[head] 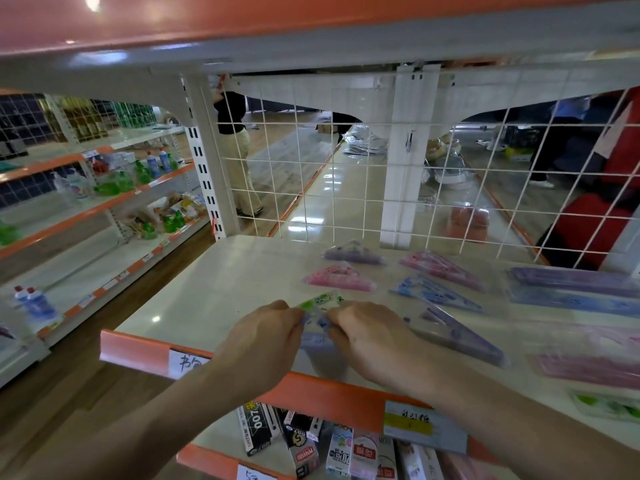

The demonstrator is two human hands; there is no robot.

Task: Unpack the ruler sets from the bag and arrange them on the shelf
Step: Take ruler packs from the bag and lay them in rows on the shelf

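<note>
In the lower centre of the frame I see two hands meeting over the front of a white shelf [207, 289]. The left hand [266, 327] and the right hand [370, 336] both pinch one clear packet, the held ruler set [320, 308], with curled fingers. Green shows at its top and blue between the fingers (blur hides the finer print). It sits near the shelf's orange front edge [138, 348]; I cannot tell whether it touches the surface.

Beyond the hands, toward the centre, lie a pink set [341, 278], a small purple set [353, 254], a second pink set [441, 266] and a blue set [434, 292], each apart from the others. A long purple set [460, 332] lies just right of the right hand. Longer packets [571, 289] lie at the right edge. A white wire grid [311, 174] backs the shelf.
</note>
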